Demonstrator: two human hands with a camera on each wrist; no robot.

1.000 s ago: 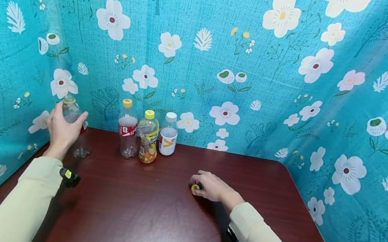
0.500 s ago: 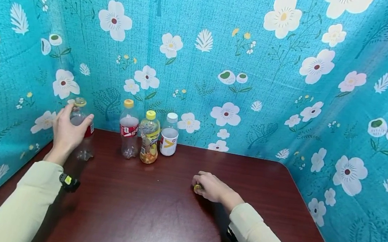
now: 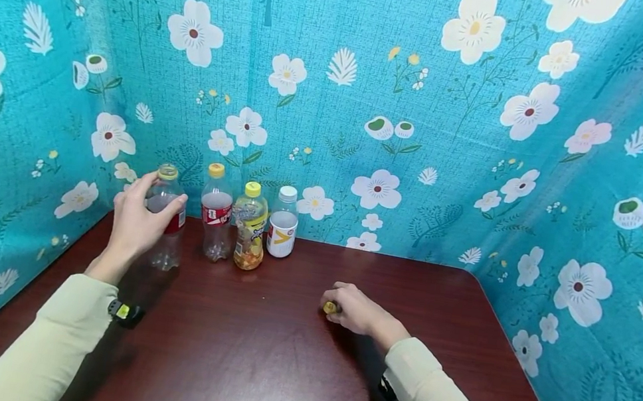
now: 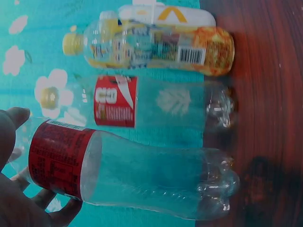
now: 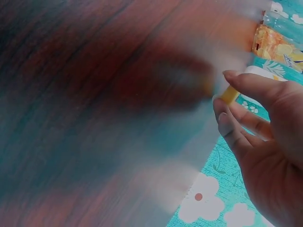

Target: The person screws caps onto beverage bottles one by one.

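Note:
My left hand (image 3: 141, 215) grips a clear plastic bottle (image 3: 167, 245) around its upper part, with the thumb on one side and the fingers on the other. The bottle is upright, has a red label (image 4: 59, 158) and a yellowish ring at its neck, and looks see-through inside. Whether its base touches the table, I cannot tell. Close to its right stands a similar red-labelled bottle (image 3: 216, 211) with a yellow cap. Over the table's middle right, my right hand (image 3: 358, 308) pinches a small yellow bottle cap (image 5: 230, 95) between thumb and fingertips.
A yellow-labelled drink bottle (image 3: 250, 228) and a white-capped bottle (image 3: 283, 222) complete the row along the back of the dark red wooden table (image 3: 254, 353). Blue flowered cloth (image 3: 329, 141) hangs behind and at both sides.
My left hand has carried the clear bottle rightward, close to the standing red-labelled bottle. My right hand stays nearly in place, with the yellow cap turned slightly in its fingers.

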